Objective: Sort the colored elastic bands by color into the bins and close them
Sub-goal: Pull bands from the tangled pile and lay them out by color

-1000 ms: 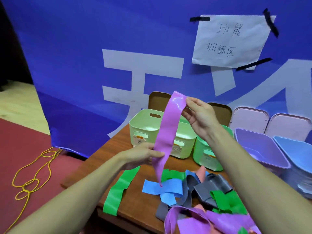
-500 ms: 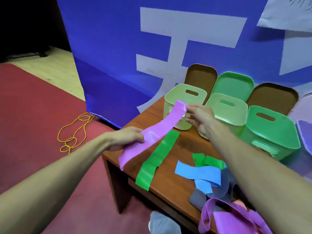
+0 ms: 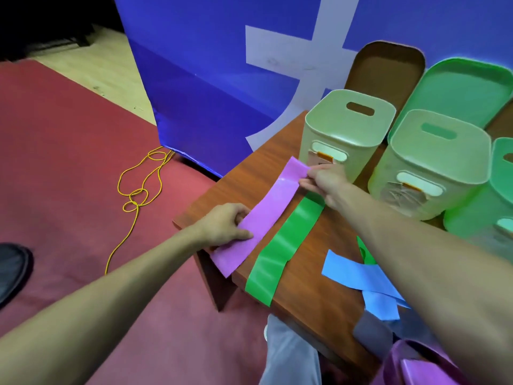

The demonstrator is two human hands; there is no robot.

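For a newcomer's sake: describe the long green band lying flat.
Find the wooden table before the blue banner. At its left corner lie two long strips. The green band is the right-hand strip, draping over the edge; the left hand and right hand hold the purple band beside it.

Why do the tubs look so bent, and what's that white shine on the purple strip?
Head view: the wide-angle lens bows the pale green bin and the table edge. Head view: the white streak on the purple band, beside the right hand, is glare off its glossy surface, and the green band shows a softer sheen. Head view: the top-left corner falls dark.
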